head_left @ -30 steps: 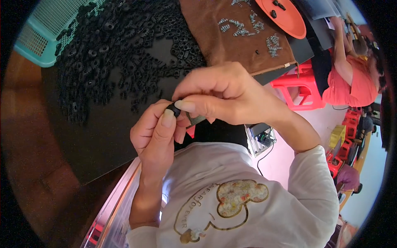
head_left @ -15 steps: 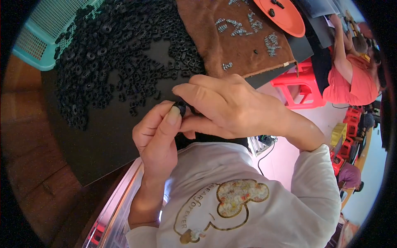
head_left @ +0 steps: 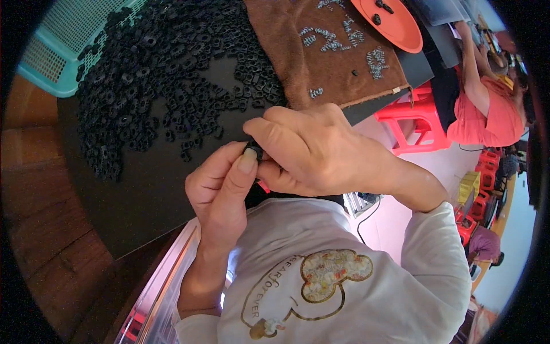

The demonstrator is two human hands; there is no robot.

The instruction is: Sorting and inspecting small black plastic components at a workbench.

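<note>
Between the thumb and fingers of my left hand [head_left: 220, 186] sits a small black plastic part [head_left: 254, 150], mostly covered by the fingers. My right hand [head_left: 318, 152] is closed right against it, its fingertips meeting the part from the right side. Whether the right fingers pinch a second piece is hidden behind the knuckles. Beyond both hands a large heap of similar black parts [head_left: 166, 63] spreads over the dark tabletop [head_left: 154, 200]. On a brown cloth [head_left: 281, 34] at the far right lie several little clusters of metal springs [head_left: 376, 62].
A green plastic basket [head_left: 67, 80] stands at the far left. An orange plate [head_left: 401, 26] with a few black pieces rests at the table's far right. Past the table edge are a red stool [head_left: 415, 123] and a person in a coral shirt [head_left: 487, 114].
Both hands have shifted very slightly to the right with the black part between them. The right fingers have turned a little around it; the heap and springs look the same.
</note>
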